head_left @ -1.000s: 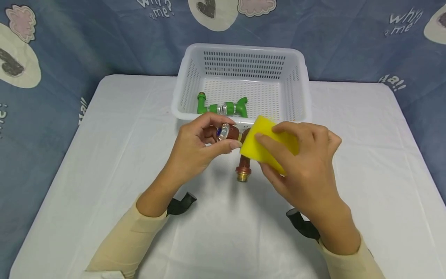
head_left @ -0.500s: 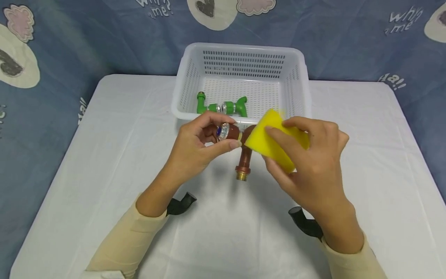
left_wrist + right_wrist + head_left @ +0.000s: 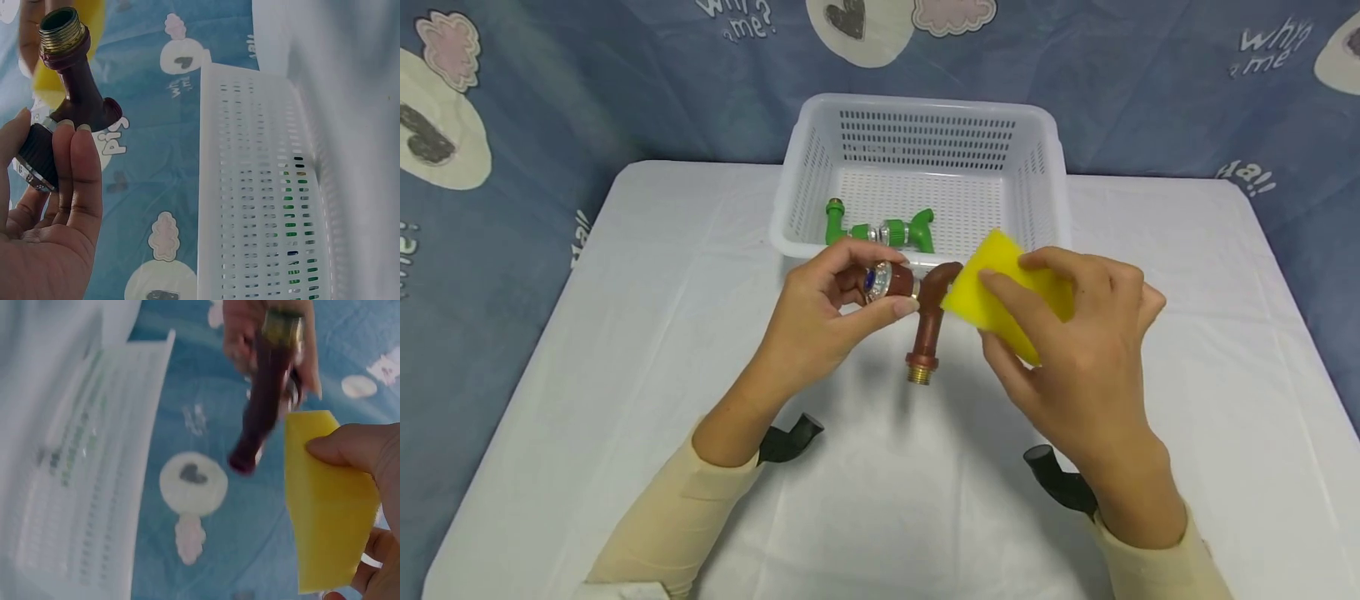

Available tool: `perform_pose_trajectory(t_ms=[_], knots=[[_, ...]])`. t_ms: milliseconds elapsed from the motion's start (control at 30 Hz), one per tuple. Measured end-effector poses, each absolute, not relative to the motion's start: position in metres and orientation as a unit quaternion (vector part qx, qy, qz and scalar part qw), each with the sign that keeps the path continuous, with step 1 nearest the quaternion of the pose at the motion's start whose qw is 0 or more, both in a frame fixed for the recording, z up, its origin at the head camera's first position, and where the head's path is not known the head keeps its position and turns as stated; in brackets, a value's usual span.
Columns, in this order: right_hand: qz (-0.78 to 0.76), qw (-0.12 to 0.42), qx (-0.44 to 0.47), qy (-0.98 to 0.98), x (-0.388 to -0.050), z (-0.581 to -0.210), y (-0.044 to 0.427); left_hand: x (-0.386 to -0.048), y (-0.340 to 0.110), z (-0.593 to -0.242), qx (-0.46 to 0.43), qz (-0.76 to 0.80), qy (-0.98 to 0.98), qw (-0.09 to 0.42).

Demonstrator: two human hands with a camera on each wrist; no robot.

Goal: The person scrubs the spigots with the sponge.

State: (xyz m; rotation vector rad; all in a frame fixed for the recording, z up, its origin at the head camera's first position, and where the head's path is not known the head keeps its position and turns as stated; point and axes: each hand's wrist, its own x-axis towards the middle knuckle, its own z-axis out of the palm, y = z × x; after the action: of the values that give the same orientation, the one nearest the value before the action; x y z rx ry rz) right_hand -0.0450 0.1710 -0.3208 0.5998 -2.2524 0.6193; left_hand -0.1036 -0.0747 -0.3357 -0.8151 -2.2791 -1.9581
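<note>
A reddish-brown faucet (image 3: 928, 321) with a brass threaded end is held up by my left hand (image 3: 820, 321), whose thumb and fingers pinch its knob. The knob (image 3: 889, 282) has a clear, jewel-like cap with a blue centre. In the left wrist view the faucet (image 3: 81, 94) tilts upward, its threaded mouth at the top. My right hand (image 3: 1075, 342) grips a yellow sponge (image 3: 1000, 292) between thumb and fingers, just right of the faucet's bend. The right wrist view shows a gap between the sponge (image 3: 328, 519) and the faucet (image 3: 265, 400).
Behind the hands a white perforated basket (image 3: 1056, 179) stands on the white-covered table (image 3: 625, 275). Inside it, near its front wall, lie green faucet parts (image 3: 891, 233). A patterned blue cloth (image 3: 1112, 83) hangs behind the table. Black curved pieces (image 3: 793, 437) stick out at both wrists.
My right hand has shifted rightward and slightly up with the sponge, uncovering more of the faucet's bend. The left hand stays nearly still, the faucet turning slightly in it.
</note>
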Motion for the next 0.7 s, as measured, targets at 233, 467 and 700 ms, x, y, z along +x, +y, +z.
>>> perform_pose_trajectory(t_ms=[233,467,700], knots=[[0.231,0.336,0.298,-0.863,-0.041,-0.326,0.160,-0.106,-0.073,-0.338,-0.265,-0.622,-0.737,0.005],[0.268,0.326,0.256,-0.870,-0.043,-0.320,0.170,-0.104,-0.071,-0.339,-0.266,-0.627,-0.732,0.013],[0.308,0.297,0.274,-0.861,-0.045,-0.323,0.166,-0.102,-0.074,-0.336,-0.267,-0.630,-0.729,0.014]])
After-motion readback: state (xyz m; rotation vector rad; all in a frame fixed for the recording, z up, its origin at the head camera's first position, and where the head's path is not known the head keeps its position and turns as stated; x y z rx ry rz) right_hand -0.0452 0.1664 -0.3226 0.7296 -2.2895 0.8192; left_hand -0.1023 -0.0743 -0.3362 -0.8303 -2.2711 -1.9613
